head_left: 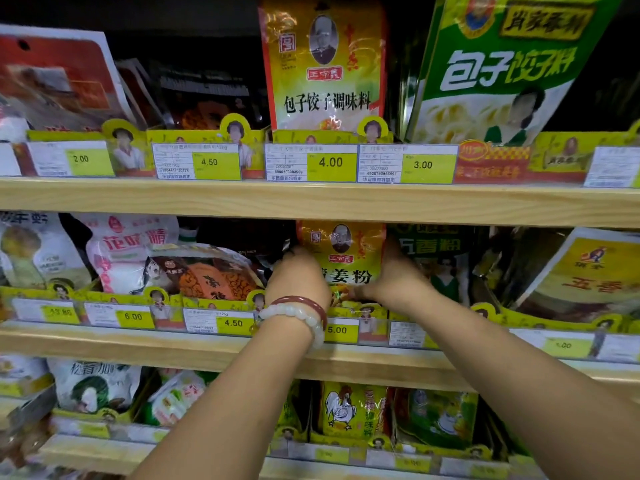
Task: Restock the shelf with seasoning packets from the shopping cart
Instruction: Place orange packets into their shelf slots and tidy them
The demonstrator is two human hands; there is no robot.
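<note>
Head view: three wooden shelves [311, 202], packets throughout. Left hand [298, 282], two bracelets [294, 315] at its wrist, curls fingers on one orange-yellow seasoning packet [346, 252] upright on the middle shelf; right hand [398, 278] grips its other edge.

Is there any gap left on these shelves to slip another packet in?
Top shelf: a dark gap between the yellow dumpling-seasoning packet and the big green packet, and dark room behind the low packets above the 4.50 tag. Middle shelf is crowded: both hands, left hand and right hand, hold the ginger powder packet squeezed between neighbours.
</note>
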